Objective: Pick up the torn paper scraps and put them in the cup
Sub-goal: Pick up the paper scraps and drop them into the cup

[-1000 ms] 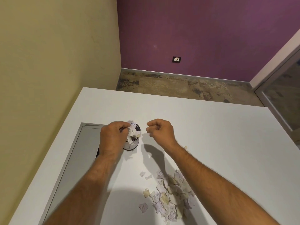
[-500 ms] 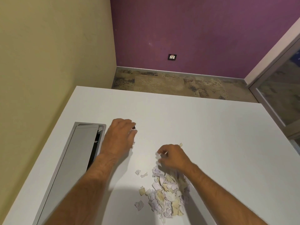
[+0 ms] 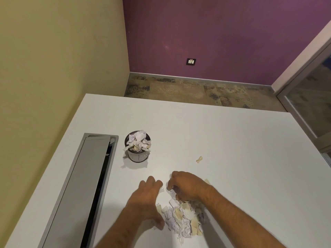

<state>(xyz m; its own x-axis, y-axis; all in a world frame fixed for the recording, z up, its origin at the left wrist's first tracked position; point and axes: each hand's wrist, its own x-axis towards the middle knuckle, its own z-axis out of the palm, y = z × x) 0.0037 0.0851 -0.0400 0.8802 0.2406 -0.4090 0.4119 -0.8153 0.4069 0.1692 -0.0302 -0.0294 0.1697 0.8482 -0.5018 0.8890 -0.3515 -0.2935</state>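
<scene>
A small dark cup (image 3: 137,155) stands on the white table (image 3: 232,144), heaped over its rim with torn scraps. A pile of white, lilac and tan paper scraps (image 3: 182,219) lies at the near middle. My left hand (image 3: 145,201) lies flat on the table at the pile's left edge, fingers spread, holding nothing that I can see. My right hand (image 3: 186,187) is curled over the far end of the pile, fingertips down among the scraps; whether it grips any is hidden. One stray tan scrap (image 3: 199,159) lies apart, to the right of the cup.
A long grey cable hatch (image 3: 80,190) is set into the table on the left, its lid partly open onto a dark slot. A yellow wall runs along the left table edge. Floor and a purple wall lie beyond the far edge.
My left hand left the cup and came back to the pile's left side, uncovering the full cup. My right hand stayed on the far end of the pile.
</scene>
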